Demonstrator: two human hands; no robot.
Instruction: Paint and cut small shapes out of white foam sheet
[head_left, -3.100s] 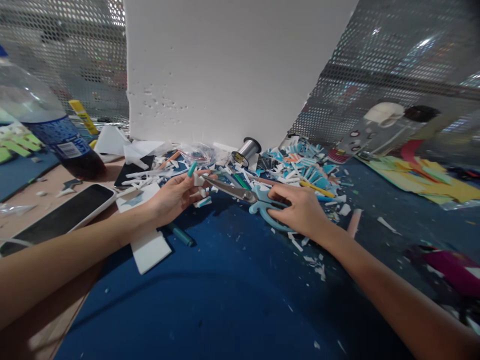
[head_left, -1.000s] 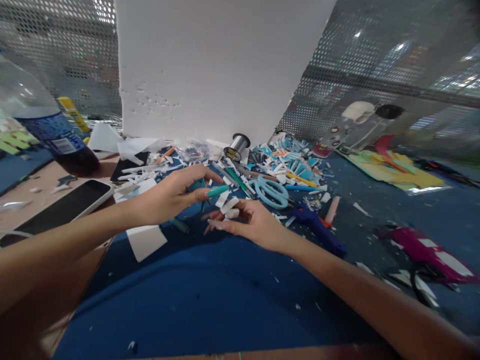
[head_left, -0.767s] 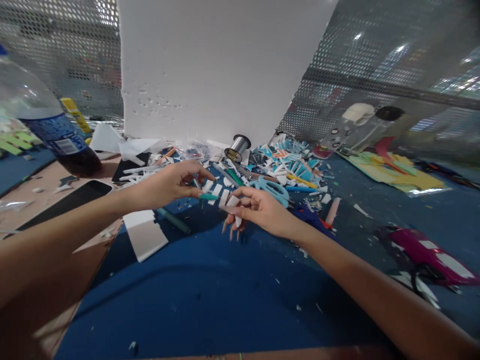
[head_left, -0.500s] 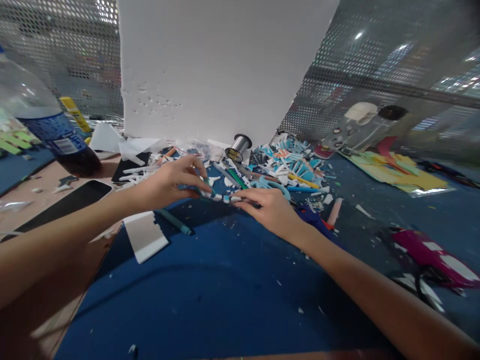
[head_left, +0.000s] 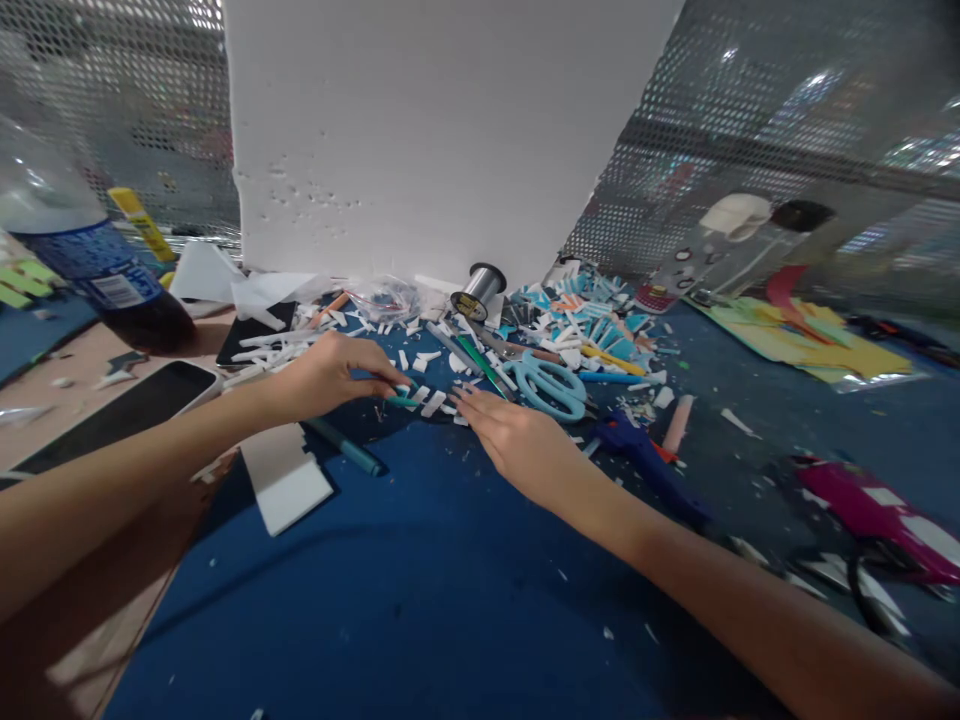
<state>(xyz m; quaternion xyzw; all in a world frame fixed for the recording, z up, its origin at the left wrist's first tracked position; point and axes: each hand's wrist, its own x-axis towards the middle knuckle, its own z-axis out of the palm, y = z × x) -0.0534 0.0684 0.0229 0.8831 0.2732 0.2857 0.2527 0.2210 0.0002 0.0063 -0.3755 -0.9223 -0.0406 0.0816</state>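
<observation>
Blue worktop [head_left: 420, 600] is littered; toward its far edge, white pieces [head_left: 433, 402] are pinched by the left hand [head_left: 335, 373], touched by the flattened right hand [head_left: 517, 435]. Cutting seems done; laying out, unfinished.

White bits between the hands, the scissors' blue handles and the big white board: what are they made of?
White bits: maybe matte foam; they look chunky, but are too small to be sure. Scissors' blue handles: probably hard plastic, smooth and evenly coloured. Big white board: likely foam, dull, with little dents at its lower left.
</observation>
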